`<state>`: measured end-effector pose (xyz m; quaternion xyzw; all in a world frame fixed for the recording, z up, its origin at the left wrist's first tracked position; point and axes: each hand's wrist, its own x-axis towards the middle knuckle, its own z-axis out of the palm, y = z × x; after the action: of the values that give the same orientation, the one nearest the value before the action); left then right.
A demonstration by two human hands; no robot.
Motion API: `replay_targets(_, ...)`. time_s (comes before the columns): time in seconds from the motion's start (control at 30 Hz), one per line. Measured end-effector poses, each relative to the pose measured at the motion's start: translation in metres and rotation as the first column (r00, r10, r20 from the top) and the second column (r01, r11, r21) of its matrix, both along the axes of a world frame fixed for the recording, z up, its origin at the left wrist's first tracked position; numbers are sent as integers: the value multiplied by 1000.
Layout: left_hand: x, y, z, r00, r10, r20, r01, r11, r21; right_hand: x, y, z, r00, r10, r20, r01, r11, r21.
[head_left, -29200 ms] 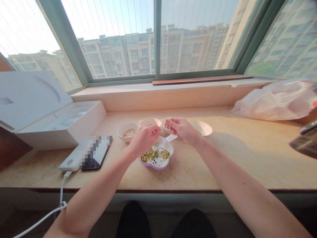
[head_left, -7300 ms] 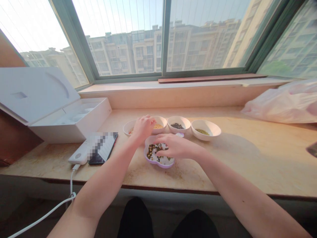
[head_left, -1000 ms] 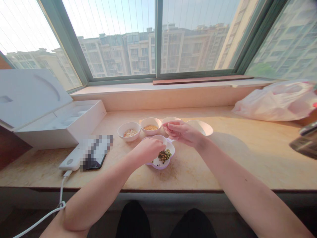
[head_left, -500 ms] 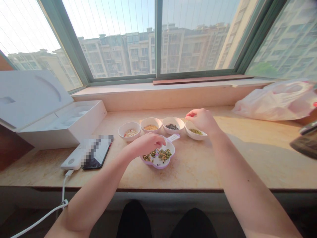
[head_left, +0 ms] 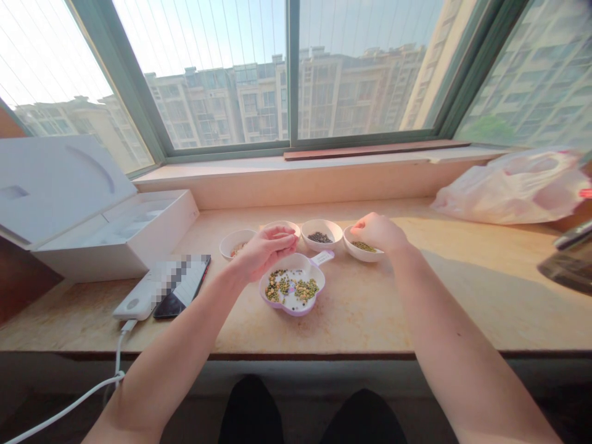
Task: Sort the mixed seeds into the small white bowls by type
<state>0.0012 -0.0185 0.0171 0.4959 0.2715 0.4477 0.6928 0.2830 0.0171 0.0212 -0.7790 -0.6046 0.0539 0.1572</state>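
A purple-rimmed white dish (head_left: 292, 311) with a short handle lies in front of me, holding small heaps of green, yellow and black beans. Above its far left edge is my left hand (head_left: 268, 250), fingers loosely stretched out, partly covering the bowl of yellow beans (head_left: 277, 224). At the right end of the row, my right hand (head_left: 380, 232) has its fingertips pinched over the bowl of green beans (head_left: 358, 253). Whatever is between those fingertips is hidden. Between the hands stands a bowl of black beans (head_left: 322, 246). A bowl of pale pieces (head_left: 227, 246) is at the left.
On the left are an open white box (head_left: 152, 231), a white power bank (head_left: 134, 296) with a cable, and a phone (head_left: 178, 302). A plastic bag (head_left: 513, 191) lies at the right rear, with a dark object (head_left: 567, 262) nearer. Windows rise behind the counter.
My left hand has moved up and away from the dish to the yellow-bean bowl, its fingers loosening. My right hand has lowered its fingertips toward the green beans.
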Motion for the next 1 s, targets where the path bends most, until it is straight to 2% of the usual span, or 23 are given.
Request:
replay_targets(0.07,0,0,1,998,7,57,-4,998,-56,-5,1,0,993,76,-94,-61,986,154)
replay_targets(0.13,0,1,1,996,30,86,-22,996,-88,-16,-1,1,948,233,-218,-154,932,329)
replay_targets(0.2,1,1,1,994,63,93,-54,994,-99,-31,-7,2,829,444,-340,-250,838,485)
replay_targets(0.23,1,1,0,993,81,89,-72,993,-96,-40,-11,2,733,548,-403,-301,792,531)
replay_targets(0.3,3,2,-1,991,112,70,-106,992,-75,-57,-21,1,561,655,-506,-374,746,551)
replay_targets(0.37,4,2,-3,991,131,37,-129,991,-40,-71,-29,-3,433,698,-570,-448,716,536)
replay_targets(0.47,4,3,-6,990,141,3,-141,990,3,-85,-35,-10,339,733,-589,-505,670,544)
replay_targets(0.6,6,3,-10,988,151,-29,-151,989,14,-91,-33,-18,339,743,-577,-485,664,570)
replay_targets(0.83,10,-1,-15,967,213,-141,-214,977,12,-88,-29,-23,500,726,-473,-479,686,547)
replay_targets(0.93,10,-2,-13,967,194,-164,-194,981,16,-86,-27,-25,527,747,-406,-493,657,570)
replay_targets(1.0,8,-3,-11,964,163,-212,-154,986,56,-86,-25,-26,514,743,-430,-471,663,583)
